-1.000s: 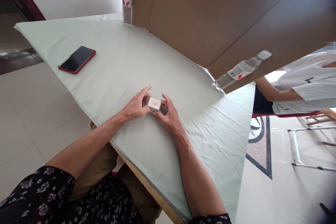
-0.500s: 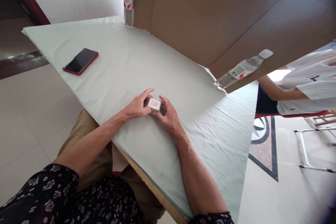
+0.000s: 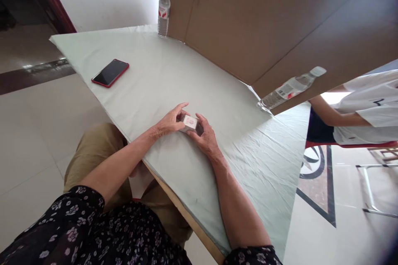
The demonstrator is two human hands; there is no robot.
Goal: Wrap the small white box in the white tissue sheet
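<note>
A small block that looks like a deck of playing cards [image 3: 190, 122] rests at the near part of the table, white on top with a red print. My left hand [image 3: 172, 121] grips its left end, thumb in front and fingers curled behind. Around the right end bends my right hand [image 3: 205, 134], its thumb along the near side and its index finger at the far side. The undersides of the fingers on both hands are partly hidden.
A pale green cloth covers the table [image 3: 139, 74]. A red-cased phone [image 3: 110, 73] lies at the left. Brown cardboard panels [image 3: 236, 20] stand at the back, with an upright water bottle [image 3: 163, 12] and a leaning bottle [image 3: 290, 89] against them. A person in a white shirt [image 3: 367, 107] sits beyond, right.
The whole view has shifted, so everything appears a little farther right. Both hands stay around the deck, with only slight finger movement.
</note>
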